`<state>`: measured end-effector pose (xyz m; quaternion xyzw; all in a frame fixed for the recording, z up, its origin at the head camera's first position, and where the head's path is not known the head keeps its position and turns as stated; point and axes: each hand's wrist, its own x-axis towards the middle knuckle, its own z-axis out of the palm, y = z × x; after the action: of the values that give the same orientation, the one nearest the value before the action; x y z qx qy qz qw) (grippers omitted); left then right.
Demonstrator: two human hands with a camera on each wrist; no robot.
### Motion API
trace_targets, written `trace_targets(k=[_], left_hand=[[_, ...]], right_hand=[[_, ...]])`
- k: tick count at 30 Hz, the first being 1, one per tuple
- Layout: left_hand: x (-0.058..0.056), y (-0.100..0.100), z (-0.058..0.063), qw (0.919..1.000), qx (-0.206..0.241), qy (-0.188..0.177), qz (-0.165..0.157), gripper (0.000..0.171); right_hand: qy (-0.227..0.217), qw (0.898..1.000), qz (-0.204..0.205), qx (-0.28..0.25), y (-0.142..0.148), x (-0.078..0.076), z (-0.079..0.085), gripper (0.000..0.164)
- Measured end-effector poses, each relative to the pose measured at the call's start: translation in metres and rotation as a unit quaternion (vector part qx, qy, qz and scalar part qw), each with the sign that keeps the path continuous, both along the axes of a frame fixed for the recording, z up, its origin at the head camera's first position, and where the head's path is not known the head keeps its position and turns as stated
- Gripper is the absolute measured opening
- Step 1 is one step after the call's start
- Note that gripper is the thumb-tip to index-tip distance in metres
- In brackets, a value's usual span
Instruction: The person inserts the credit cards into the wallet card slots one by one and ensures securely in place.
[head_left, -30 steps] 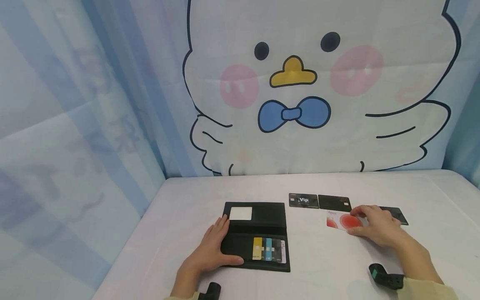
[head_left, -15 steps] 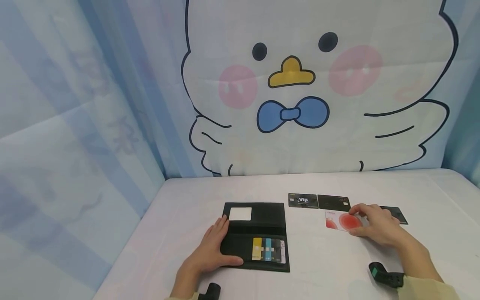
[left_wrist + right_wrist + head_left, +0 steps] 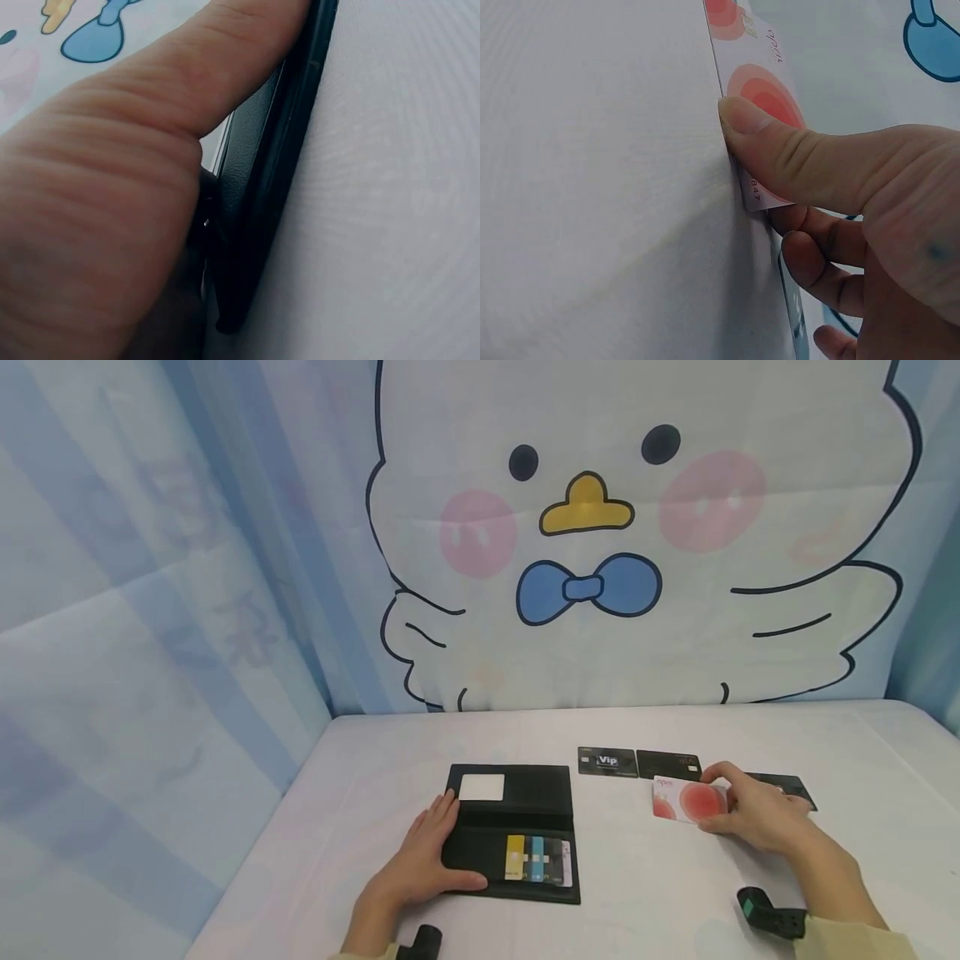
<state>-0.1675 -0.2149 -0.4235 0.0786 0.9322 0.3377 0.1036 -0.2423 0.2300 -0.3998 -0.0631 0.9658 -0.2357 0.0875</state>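
Note:
A black wallet point(image 3: 510, 820) lies unfolded on the white table, with several cards point(image 3: 536, 858) in its lower half and a white panel point(image 3: 482, 787) in the upper half. My left hand point(image 3: 423, 860) rests on its left side, fingers straight along the edge and thumb across the lower corner; in the left wrist view the thumb point(image 3: 217, 60) presses on the black edge. On the right, my right hand point(image 3: 765, 814) pinches a white card with red circles point(image 3: 678, 800) by its right end. The right wrist view shows the thumb point(image 3: 761, 135) on the card's face, fingers behind it.
Two black cards, one marked Vip point(image 3: 607, 762) and one beside it point(image 3: 669, 766), lie behind the pinched card. Another dark card point(image 3: 797, 789) is partly hidden behind my right hand. A patterned curtain point(image 3: 585, 660) hangs behind the table.
The red-circled card lay flat under my right fingers; its far edge is now tipped up off the table. My left hand and the wallet have stayed in place.

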Motion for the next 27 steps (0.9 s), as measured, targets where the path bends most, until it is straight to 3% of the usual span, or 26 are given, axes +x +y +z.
trace_targets(k=[15, 27], left_hand=[[-0.001, -0.001, -0.002, 1.0, -0.004, 0.005, -0.002, 0.117], [-0.001, 0.0, -0.002, 1.0, -0.003, 0.005, -0.001, 0.117]], right_hand=[[-0.016, 1.0, 0.019, 0.006, 0.003, 0.0, 0.002, 0.073], [0.017, 0.992, 0.072, -0.097, -0.013, 0.007, 0.01, 0.074]])
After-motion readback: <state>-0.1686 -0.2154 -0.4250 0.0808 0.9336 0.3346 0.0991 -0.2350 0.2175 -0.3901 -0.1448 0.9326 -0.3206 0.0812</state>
